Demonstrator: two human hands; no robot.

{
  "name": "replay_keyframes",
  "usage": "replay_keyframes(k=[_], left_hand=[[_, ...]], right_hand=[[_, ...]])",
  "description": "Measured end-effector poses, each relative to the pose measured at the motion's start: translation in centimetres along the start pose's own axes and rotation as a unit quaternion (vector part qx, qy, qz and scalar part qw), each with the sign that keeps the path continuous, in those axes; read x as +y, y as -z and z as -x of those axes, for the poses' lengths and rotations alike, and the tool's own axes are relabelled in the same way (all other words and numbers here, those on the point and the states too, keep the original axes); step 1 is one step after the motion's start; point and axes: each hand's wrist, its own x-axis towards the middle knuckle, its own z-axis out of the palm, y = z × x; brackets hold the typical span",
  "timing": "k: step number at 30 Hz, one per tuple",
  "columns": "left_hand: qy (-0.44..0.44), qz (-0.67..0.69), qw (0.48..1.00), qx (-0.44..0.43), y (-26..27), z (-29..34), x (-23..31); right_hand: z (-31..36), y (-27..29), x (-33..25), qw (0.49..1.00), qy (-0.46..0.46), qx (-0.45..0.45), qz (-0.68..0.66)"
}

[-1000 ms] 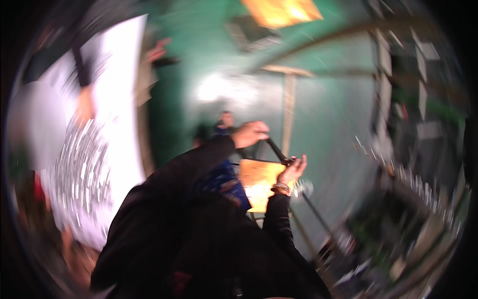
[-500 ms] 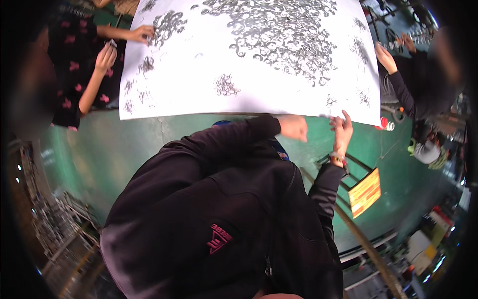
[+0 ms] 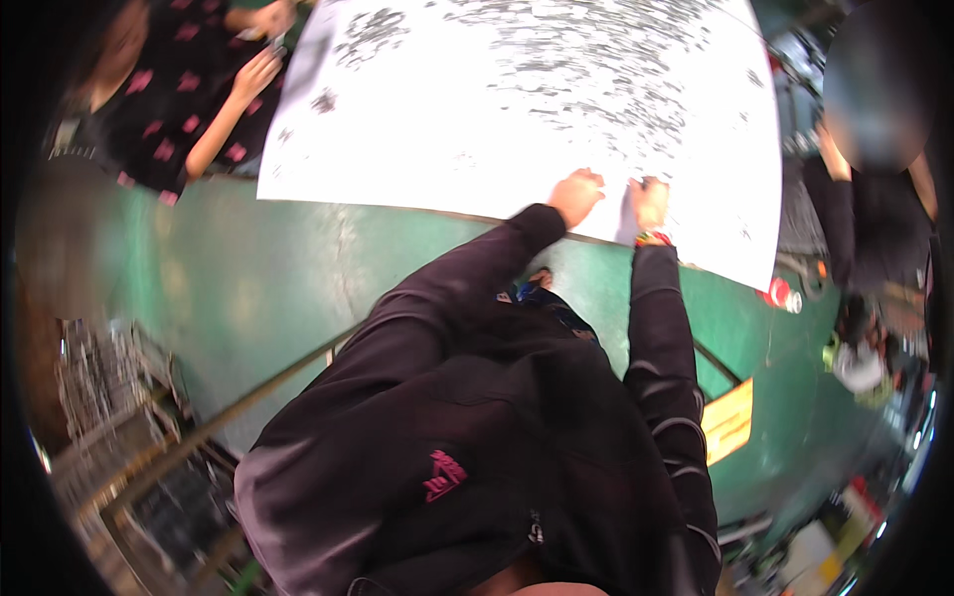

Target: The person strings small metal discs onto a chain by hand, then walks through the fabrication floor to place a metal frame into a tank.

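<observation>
pile of small dark-grey metallic-looking parts (image 3: 596,72) on flat white table (image 3: 417,139), just ahead of bare right hand (image 3: 650,206) (nearer) and bare left hand (image 3: 577,197). both curled; grip, part axes: can't tell, blur.

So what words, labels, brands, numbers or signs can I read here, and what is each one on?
None can be read.
Pink mark on the dark jacket: possibly lettering, too small and blurred to read.
Small dark pieces on the white table: blurred into streaks, no writing can be made out.
Red-and-white object near the table's right corner: too small to tell.
</observation>
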Motion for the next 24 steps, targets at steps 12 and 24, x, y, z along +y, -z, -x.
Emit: replay_keyframes(k=[12,24], left_hand=[[0.038,-0.091,0.995,0.026,1.0,1.7,-3.3],[-0.240,-0.015,0.960,-0.141,-4.3,-11.5,6.7]], right_hand=[[5.7,2.2,-1.3,0.788,-0.094,-0.094,-0.602],[23.4,11.9,1.5,0.632,-0.341,0.059,-0.693]])
